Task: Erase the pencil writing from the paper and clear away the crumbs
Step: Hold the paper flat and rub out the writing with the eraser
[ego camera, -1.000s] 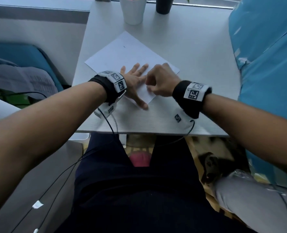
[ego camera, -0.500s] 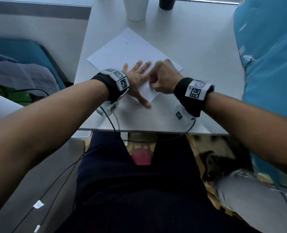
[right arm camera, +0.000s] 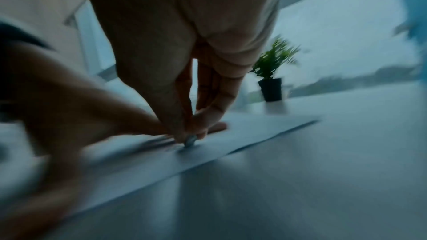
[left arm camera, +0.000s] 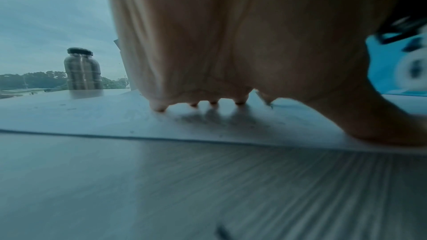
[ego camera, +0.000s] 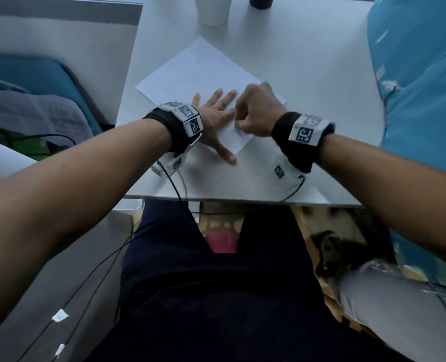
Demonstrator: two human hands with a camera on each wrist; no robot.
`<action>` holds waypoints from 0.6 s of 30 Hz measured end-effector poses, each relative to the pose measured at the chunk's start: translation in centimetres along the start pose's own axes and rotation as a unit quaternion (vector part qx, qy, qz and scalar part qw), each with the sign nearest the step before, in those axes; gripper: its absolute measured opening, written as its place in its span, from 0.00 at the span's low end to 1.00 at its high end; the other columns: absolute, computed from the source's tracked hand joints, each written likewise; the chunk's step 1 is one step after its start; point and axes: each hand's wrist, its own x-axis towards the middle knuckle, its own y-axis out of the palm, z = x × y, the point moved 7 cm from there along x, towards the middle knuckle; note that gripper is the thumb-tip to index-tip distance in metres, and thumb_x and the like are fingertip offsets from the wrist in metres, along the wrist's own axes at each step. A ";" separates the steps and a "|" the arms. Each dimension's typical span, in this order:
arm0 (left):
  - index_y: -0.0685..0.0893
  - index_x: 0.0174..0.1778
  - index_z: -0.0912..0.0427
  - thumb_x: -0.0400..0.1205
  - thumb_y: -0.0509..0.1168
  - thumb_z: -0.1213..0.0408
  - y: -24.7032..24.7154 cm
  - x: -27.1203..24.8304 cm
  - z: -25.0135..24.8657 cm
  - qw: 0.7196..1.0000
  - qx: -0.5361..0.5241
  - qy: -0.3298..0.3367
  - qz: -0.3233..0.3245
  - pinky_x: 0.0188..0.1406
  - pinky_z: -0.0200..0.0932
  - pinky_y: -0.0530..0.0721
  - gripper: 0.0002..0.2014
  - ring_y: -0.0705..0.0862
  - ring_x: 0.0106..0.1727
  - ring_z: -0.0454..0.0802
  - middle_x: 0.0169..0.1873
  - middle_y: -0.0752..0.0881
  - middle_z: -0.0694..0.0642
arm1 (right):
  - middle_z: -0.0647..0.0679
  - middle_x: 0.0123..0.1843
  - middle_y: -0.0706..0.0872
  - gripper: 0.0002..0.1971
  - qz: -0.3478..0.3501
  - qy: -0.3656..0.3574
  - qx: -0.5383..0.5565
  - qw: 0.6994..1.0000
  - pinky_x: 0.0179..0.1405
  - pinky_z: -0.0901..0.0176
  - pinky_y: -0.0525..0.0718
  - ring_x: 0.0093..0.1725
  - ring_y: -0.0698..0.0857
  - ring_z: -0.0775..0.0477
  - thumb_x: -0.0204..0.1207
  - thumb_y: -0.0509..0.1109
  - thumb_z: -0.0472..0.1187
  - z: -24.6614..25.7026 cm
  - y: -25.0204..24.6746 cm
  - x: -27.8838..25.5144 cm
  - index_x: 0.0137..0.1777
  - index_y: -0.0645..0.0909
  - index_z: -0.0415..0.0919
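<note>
A white sheet of paper (ego camera: 198,77) lies at an angle on the white table (ego camera: 308,61). My left hand (ego camera: 216,118) lies flat on the sheet's near corner, fingers spread, pressing it down; from the left wrist view the fingertips (left arm camera: 159,106) touch the paper (left arm camera: 115,116). My right hand (ego camera: 256,111) is curled just right of it, pinching a small grey eraser (right arm camera: 190,140) whose tip rests on the paper (right arm camera: 254,130). The right wrist view is blurred by motion. Faint dark specks lie on the sheet near my left fingers.
A white cup (ego camera: 212,9) and a dark pot (ego camera: 261,1) with a small green plant (right arm camera: 272,61) stand at the table's far edge, and a dark jar (left arm camera: 82,69) by the window. A blue wall (ego camera: 420,74) bounds the right side. My legs are under the near edge.
My right hand has shifted slightly over the paper's near corner, rubbing with the eraser. The left hand stays flat on the sheet. The head view has tipped a little.
</note>
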 end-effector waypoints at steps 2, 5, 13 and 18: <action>0.37 0.84 0.37 0.49 0.69 0.17 0.0 0.1 -0.1 1.000 0.004 -0.002 -0.006 0.77 0.73 0.30 0.72 0.23 0.81 0.52 0.81 0.24 0.47 | 0.48 0.30 0.81 0.04 0.058 -0.048 -0.014 0.997 0.39 0.59 0.81 0.33 0.80 0.48 0.65 0.72 0.32 1.8 1.5 -1.2 0.34 0.89 0.37; 0.32 0.83 0.39 0.52 0.70 0.20 -0.2 -0.2 -0.3 1.000 0.002 -0.002 -0.003 0.78 0.73 0.31 0.72 0.24 0.82 0.53 0.82 0.25 0.47 | 0.45 0.30 0.83 0.04 -0.001 0.015 -0.011 1.000 0.42 0.58 0.85 0.36 0.84 0.43 0.64 0.73 0.33 -0.8 -0.8 0.9 0.34 0.90 0.38; 0.32 0.83 0.39 0.53 0.71 0.20 -0.2 -0.1 -0.2 1.000 0.003 -0.003 -0.006 0.78 0.73 0.31 0.72 0.24 0.82 0.52 0.82 0.25 0.48 | 0.42 0.32 0.85 0.05 0.003 -0.001 -0.041 0.999 0.43 0.54 0.86 0.36 0.83 0.40 0.65 0.71 0.32 -1.1 -1.0 1.8 0.32 0.88 0.39; 0.43 0.86 0.40 0.52 0.71 0.21 -0.1 0.2 -0.3 0.999 0.022 -0.014 -0.021 0.78 0.72 0.31 0.70 0.26 0.83 0.54 0.84 0.28 0.49 | 0.45 0.32 0.82 0.06 0.091 -0.085 -0.073 0.990 0.41 0.55 0.83 0.36 0.78 0.45 0.66 0.70 0.31 2.7 2.1 -0.5 0.33 0.86 0.39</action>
